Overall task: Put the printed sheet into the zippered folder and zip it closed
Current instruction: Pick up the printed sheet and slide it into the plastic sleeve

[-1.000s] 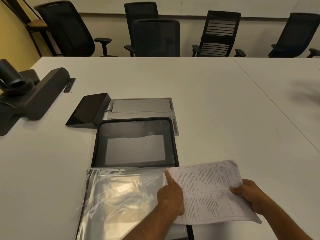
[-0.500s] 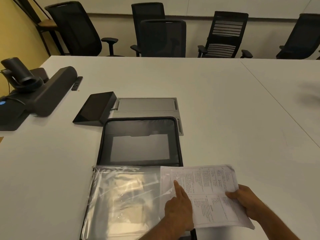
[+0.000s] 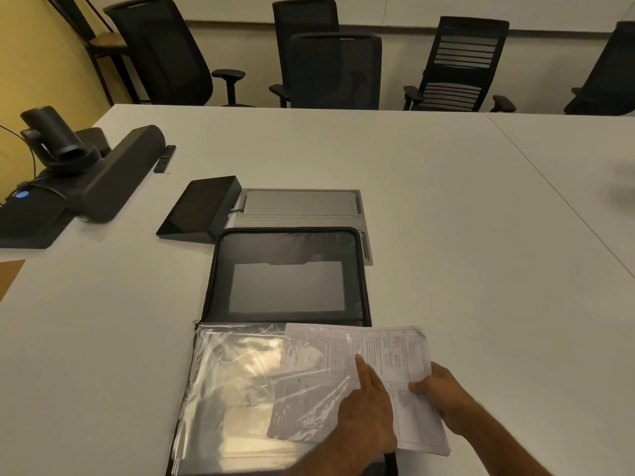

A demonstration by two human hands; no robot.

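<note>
The black zippered folder (image 3: 288, 245) lies open on the white table, its far flap showing a grey pocket. Crinkled clear plastic sleeves (image 3: 237, 383) cover its near half. The printed sheet (image 3: 388, 348) lies partly inside a sleeve; its left part sits under the plastic and its right part sticks out past the folder's right edge. My left hand (image 3: 367, 413) rests on the sleeve and sheet with the index finger stretched forward. My right hand (image 3: 443, 393) pinches the sheet's right edge.
A black wedge-shaped touch panel (image 3: 199, 209) and a grey table hatch (image 3: 302, 204) lie just beyond the folder. A speaker bar (image 3: 117, 173) with a camera (image 3: 55, 139) stands at the far left. Office chairs (image 3: 333, 70) line the far edge.
The sheet has slid leftward, and its left part now lies under the clear plastic. Both hands moved left with it.
</note>
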